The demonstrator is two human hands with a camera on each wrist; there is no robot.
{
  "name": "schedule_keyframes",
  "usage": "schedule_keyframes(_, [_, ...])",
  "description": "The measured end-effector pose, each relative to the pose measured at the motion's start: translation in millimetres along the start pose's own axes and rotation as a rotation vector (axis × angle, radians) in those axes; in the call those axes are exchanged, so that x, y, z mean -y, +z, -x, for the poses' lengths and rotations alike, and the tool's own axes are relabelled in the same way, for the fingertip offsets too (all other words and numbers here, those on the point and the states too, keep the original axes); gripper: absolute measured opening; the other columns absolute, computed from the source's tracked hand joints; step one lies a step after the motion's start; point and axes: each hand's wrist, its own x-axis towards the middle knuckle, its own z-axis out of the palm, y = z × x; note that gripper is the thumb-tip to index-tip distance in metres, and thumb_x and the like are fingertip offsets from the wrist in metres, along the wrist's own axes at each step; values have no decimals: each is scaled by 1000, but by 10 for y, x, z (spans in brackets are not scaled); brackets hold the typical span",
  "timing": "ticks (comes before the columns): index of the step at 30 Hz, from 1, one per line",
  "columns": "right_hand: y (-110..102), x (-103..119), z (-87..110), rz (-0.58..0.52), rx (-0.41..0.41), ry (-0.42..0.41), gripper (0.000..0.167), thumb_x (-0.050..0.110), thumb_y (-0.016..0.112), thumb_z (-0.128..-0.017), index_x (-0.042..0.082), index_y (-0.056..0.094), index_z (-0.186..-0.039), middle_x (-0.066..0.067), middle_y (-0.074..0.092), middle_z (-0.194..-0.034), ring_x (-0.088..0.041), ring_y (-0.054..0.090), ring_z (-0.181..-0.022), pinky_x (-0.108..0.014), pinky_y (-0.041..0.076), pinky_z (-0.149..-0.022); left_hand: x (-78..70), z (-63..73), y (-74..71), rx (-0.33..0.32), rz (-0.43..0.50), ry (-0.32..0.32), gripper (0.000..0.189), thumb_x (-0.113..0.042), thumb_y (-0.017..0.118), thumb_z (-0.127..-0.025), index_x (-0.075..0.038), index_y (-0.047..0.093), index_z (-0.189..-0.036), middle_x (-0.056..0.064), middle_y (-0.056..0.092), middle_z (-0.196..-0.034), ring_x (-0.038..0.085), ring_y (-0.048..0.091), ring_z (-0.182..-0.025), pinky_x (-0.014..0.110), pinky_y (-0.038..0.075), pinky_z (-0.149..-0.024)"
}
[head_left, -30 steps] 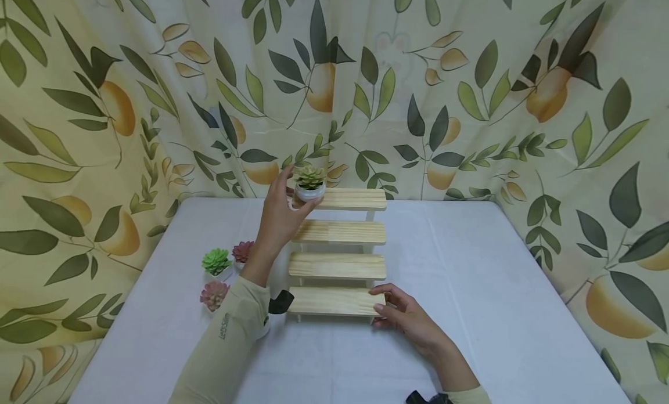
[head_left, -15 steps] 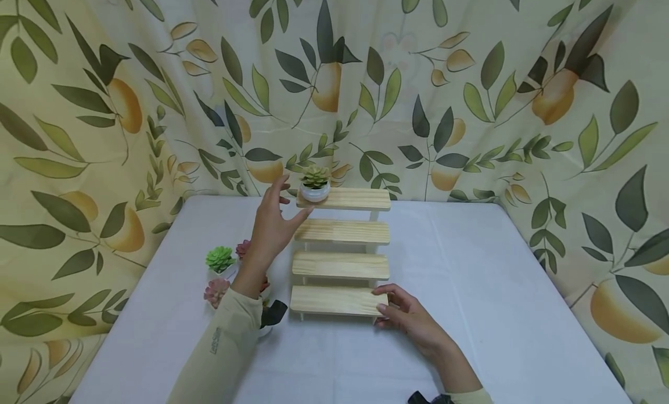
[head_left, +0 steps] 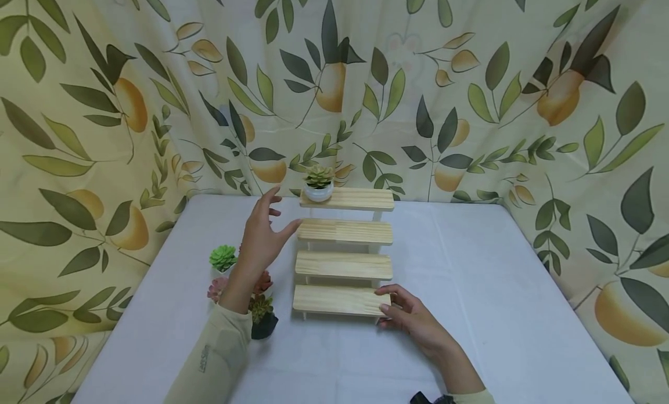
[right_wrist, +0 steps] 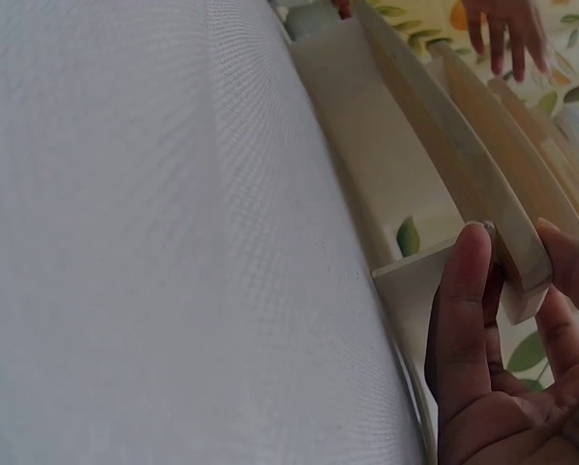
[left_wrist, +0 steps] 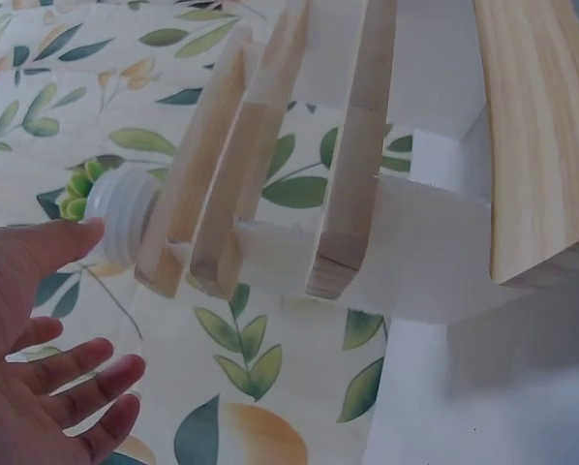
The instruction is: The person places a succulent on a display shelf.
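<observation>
A tiered wooden shelf stand (head_left: pixel 342 266) with pale plank steps and white supports stands mid-table. On the left end of its top step sits a green succulent in a white pot (head_left: pixel 318 186). My left hand (head_left: pixel 263 233) is just left of the upper steps, thumb and fingers spread, holding nothing. In the left wrist view its thumb overlaps the white pot (left_wrist: pixel 122 215). My right hand (head_left: pixel 413 315) grips the right end of the lowest step, thumb on one face and fingers on the other, as the right wrist view also shows around the plank end (right_wrist: pixel 527 281).
Left of the stand are more potted succulents: a bright green one (head_left: pixel 223 258), a pink one (head_left: pixel 216 289), a red one (head_left: pixel 263 282) and a dark green one (head_left: pixel 260 308), partly behind the left forearm. A leaf-and-fruit patterned curtain (head_left: pixel 397 90) surrounds the white table (head_left: pixel 449 264).
My left hand has let go of the potted succulent on the top step and drawn back left and down. The right hand keeps its grip on the lowest step.
</observation>
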Motion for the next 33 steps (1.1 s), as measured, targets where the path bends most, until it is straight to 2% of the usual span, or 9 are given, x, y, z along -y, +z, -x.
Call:
schedule_keyframes(6, [8,4,-2,13,3,2,43,15,65,-103,0,50,-141,-26,39,-139,-27,65,-95,-40,58,-87,29,134,-29,4,1,-35,79,-24,81,-93,-11,38,-157,13,52,-143,31,56,-114,51,48,-93])
schedule_keyframes(11, [16,0,-14,12,5,2,44,15,66,-103,0,50,-141,-26,40,-140,-27,65,-94,-40,58,-87,128,244,-44,-6,-9,-57,78,-25,81,-93,-10,38,-157,16,53,-143,33,57,-114,53,48,-93])
schedule_keyframes(17, [18,2,-26,3,-4,8,44,15,66,-103,0,51,-142,-26,43,-138,-27,65,-96,-41,58,-86,221,326,-60,-2,-13,-82,79,-24,82,-93,-10,38,-157,16,53,-142,33,57,-112,53,51,-91])
schedule_keyframes(25, [18,6,-14,0,0,8,44,14,66,-103,-1,50,-141,-25,41,-136,-26,64,-94,-41,58,-87,297,440,-98,-1,5,-148,79,-23,82,-92,-11,38,-157,12,53,-141,30,57,-106,53,53,-92])
schedule_keyframes(33, [5,-4,-13,4,-4,3,43,14,66,-103,1,51,-141,-25,42,-139,-28,63,-99,-43,58,-88,382,545,-132,0,17,-181,80,-24,83,-92,-11,39,-157,12,53,-141,37,59,-113,54,51,-97])
